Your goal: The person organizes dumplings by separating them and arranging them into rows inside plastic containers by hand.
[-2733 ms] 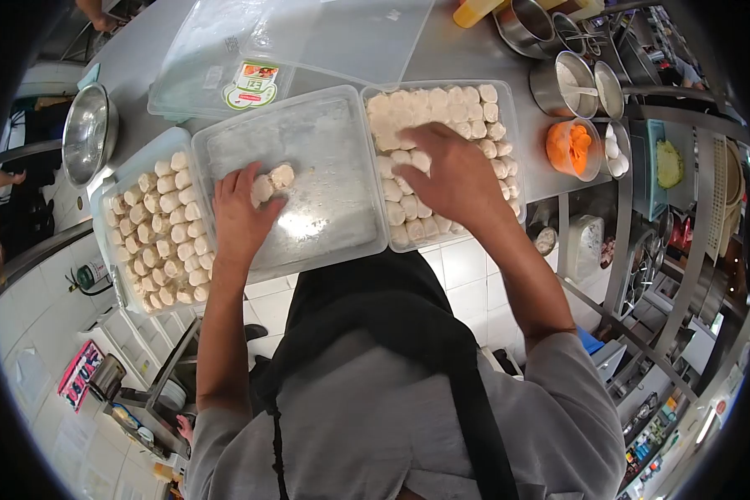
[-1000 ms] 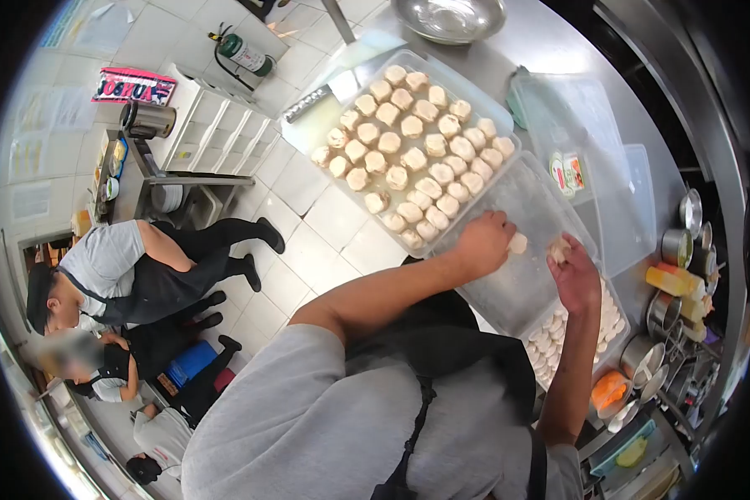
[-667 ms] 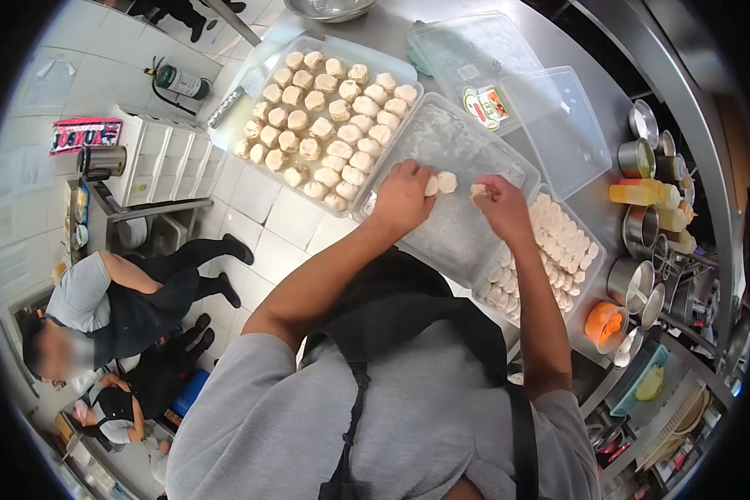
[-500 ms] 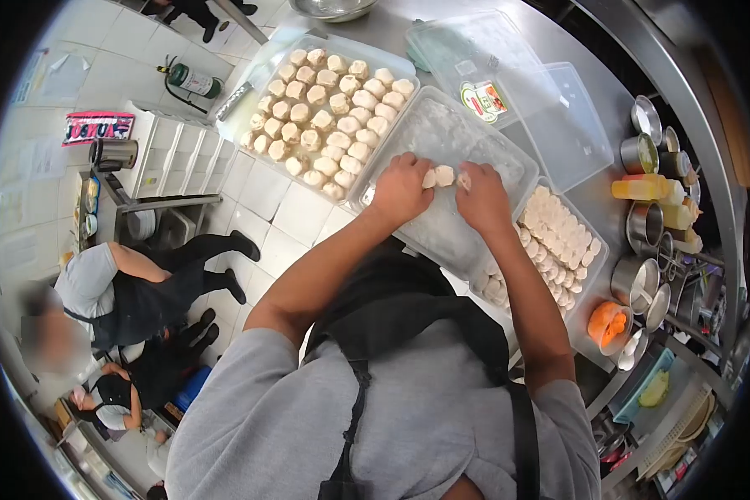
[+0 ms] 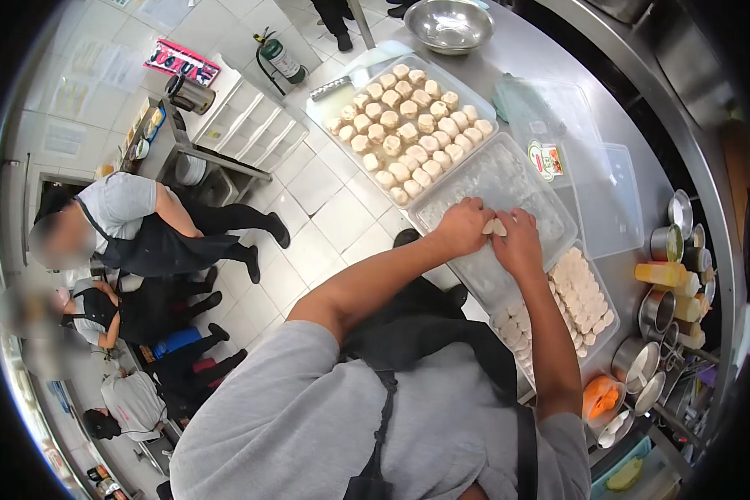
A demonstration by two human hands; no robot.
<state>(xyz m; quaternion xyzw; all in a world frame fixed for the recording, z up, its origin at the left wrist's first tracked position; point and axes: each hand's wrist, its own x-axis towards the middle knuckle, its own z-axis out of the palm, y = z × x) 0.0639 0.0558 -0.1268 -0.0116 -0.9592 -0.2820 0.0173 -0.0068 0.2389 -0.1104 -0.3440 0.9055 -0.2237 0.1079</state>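
Note:
In the head view, my left hand (image 5: 465, 227) and my right hand (image 5: 518, 242) are close together over a clear plastic tray (image 5: 512, 167) dusted with white powder. Pale dumplings (image 5: 495, 227), seemingly two, sit between my fingertips, and the fingers of both hands are closed on them. Up and to the left is a tray with rows of round, pale dumplings (image 5: 408, 132). Below my right hand, partly covered by my forearm, a second tub holds flatter pale dumplings (image 5: 577, 292) packed in overlapping rows.
Clear lids (image 5: 612, 192) lie on the steel counter behind the tray. A metal bowl (image 5: 450, 25) stands at the far end. Sauce bottles (image 5: 657, 273), steel pots (image 5: 657, 310) and a tub of orange food (image 5: 602, 397) line the right. Co-workers (image 5: 142, 217) stand at left.
My hands have come closer together, bringing the dumplings between them to meet. The head view has shifted, so the counter and trays appear farther right and lower.

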